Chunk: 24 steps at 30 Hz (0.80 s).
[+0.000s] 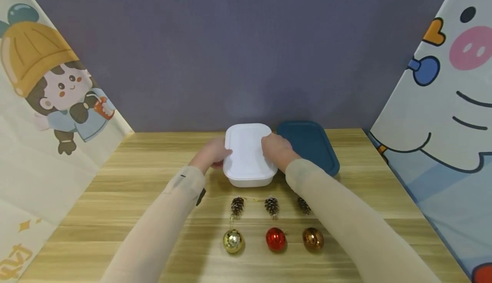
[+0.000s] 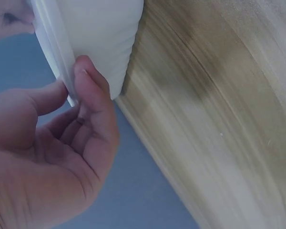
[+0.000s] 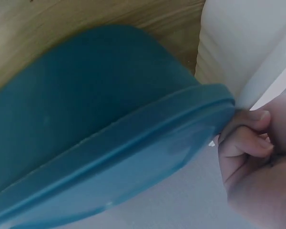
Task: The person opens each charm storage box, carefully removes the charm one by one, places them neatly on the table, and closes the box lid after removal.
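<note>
A white plastic box (image 1: 251,183) with a white lid (image 1: 246,157) stands on the table. At its left side my left hand (image 1: 210,154) pinches the lid's rim. The left wrist view shows the thumb on one face of the rim and the bent index finger on the other. My right hand (image 1: 277,149) grips the lid's right edge, and its curled fingers (image 3: 248,140) sit right under the rim in the right wrist view. Close beside that hand is a dark blue box (image 3: 100,81) with a blue lid (image 1: 309,140).
In front of the white box lie several pine cones (image 1: 271,206) along a thin string. Nearer still are a gold bauble (image 1: 232,241), a red bauble (image 1: 275,239) and a bronze bauble (image 1: 313,239). A grey-blue wall (image 1: 246,52) rises behind the wood-grain table (image 1: 146,180).
</note>
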Available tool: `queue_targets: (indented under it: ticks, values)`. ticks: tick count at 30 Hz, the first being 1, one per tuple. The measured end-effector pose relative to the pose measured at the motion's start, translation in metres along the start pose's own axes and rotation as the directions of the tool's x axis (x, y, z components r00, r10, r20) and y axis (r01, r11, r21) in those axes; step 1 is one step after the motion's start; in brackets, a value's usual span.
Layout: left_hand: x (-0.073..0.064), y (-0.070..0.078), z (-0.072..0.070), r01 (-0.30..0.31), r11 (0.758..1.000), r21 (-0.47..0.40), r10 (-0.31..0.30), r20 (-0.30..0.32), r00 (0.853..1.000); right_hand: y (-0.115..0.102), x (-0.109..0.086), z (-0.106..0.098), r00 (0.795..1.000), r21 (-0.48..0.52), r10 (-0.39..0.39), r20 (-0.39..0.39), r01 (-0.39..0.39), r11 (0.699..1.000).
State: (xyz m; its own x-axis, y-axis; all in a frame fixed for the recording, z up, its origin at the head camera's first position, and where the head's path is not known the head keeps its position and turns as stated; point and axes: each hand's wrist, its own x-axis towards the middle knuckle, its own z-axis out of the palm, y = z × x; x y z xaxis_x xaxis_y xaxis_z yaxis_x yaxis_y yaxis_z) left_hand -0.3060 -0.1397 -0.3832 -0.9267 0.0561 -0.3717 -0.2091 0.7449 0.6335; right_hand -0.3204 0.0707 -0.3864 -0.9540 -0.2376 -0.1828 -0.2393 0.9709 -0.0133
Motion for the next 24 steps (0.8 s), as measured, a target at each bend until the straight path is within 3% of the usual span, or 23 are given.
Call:
queue_targets:
  ticks: [8,24]
  values:
    - [0.0057,-0.0037,-0.0045,0.041,0.999,0.006,-0.041,0.017,0.999,-0.0021,0.0046,0.0034,0.999,-0.022,0.027,0.02,-0.027,0.999]
    - [0.0028,-0.0033,-0.0058,0.034,0.999,0.007,-0.034,0.015,0.999,-0.0011,0.0015,0.0065,0.999,0.009,0.04,0.004,-0.04,0.999]
